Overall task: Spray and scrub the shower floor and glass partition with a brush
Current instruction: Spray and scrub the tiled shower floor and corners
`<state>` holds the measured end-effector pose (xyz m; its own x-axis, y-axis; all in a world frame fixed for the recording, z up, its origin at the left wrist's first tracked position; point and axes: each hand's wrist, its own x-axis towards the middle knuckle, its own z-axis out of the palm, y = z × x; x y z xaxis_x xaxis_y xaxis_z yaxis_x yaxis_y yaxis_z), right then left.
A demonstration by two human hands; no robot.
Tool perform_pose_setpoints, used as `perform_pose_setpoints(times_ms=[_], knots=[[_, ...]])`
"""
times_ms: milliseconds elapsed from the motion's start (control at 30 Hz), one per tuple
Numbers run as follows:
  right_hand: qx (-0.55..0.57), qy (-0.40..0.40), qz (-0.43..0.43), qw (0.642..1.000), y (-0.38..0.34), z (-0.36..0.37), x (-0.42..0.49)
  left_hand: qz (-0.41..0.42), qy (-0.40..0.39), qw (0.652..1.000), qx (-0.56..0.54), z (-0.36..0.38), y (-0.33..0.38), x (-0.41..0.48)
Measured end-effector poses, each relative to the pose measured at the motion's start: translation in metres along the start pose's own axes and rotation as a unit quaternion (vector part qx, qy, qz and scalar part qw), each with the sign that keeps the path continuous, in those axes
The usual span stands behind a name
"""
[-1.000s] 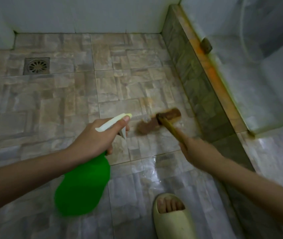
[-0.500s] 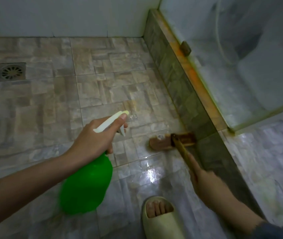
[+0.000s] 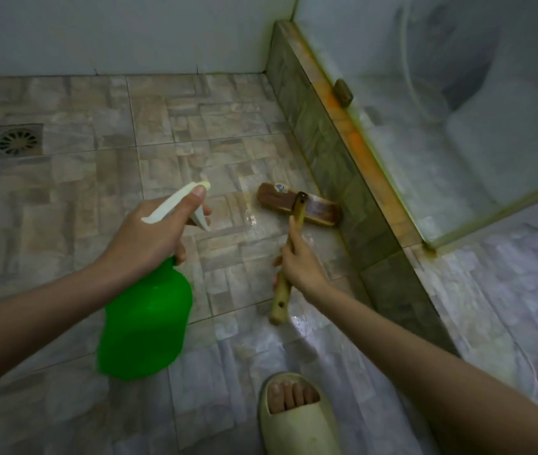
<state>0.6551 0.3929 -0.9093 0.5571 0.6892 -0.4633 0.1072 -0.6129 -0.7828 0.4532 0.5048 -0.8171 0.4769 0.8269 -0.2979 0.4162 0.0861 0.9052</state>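
Brown wooden scrub brush [image 3: 299, 208] sits bristles-down on the wet stone-pattern tiled shower floor [image 3: 80, 192], one end just beside the foot of the dark tiled kerb [image 3: 333, 178] at its 3 o'clock. The right hand [image 3: 300, 267] is curled round the brush's pale handle. At the brush's 8 o'clock the left hand [image 3: 149, 238] grips the neck of a green plastic spray bottle [image 3: 146, 323], one fingertip along its white nozzle. A cloudy glass partition [image 3: 441, 142] stands on the kerb at 2 o'clock, a square metal drain [image 3: 15, 141] lies at 10 o'clock, and a cream slipper [image 3: 297, 421] at 6 o'clock.
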Motion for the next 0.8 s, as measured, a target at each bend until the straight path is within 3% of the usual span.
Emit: perform_pose_setpoints(times_ms=[100, 167, 233, 300, 333, 400, 633, 700, 800], knots=[[-0.092, -0.030, -0.061, 0.993, -0.008, -0.009, 0.021, -0.006, 0.021, 1.000, -0.009, -0.009, 0.001, 0.001], [-0.281, 0.004, -0.150, 0.948, -0.007, -0.023, 0.039, -0.003, 0.030, 0.999, -0.015, -0.015, 0.002, -0.001], [-0.514, 0.031, -0.236, 0.824, -0.001, -0.036, 0.058, -0.004, 0.035, 0.999, -0.026, -0.019, 0.000, -0.003], [-0.634, 0.046, -0.320, 0.702, 0.003, -0.047, 0.079, -0.005, 0.041, 0.999, -0.035, -0.021, -0.002, -0.003], [-0.659, 0.055, -0.356, 0.661, 0.003, -0.051, 0.088, -0.006, 0.042, 0.999, -0.031, -0.020, -0.003, -0.003], [-0.672, 0.071, -0.407, 0.614, 0.007, -0.057, 0.107, -0.007, 0.042, 0.999, -0.027, -0.019, -0.003, -0.003], [-0.722, 0.004, -0.427, 0.544, -0.003, -0.059, 0.128, -0.006, 0.021, 0.999, -0.028, -0.013, 0.007, -0.002], [-0.719, -0.007, -0.393, 0.573, 0.001, -0.059, 0.128, 0.000, 0.024, 0.999, -0.025, -0.012, 0.011, -0.001], [-0.680, 0.018, -0.285, 0.676, 0.011, -0.058, 0.127, 0.001, 0.029, 0.999, -0.019, -0.010, 0.016, 0.001]])
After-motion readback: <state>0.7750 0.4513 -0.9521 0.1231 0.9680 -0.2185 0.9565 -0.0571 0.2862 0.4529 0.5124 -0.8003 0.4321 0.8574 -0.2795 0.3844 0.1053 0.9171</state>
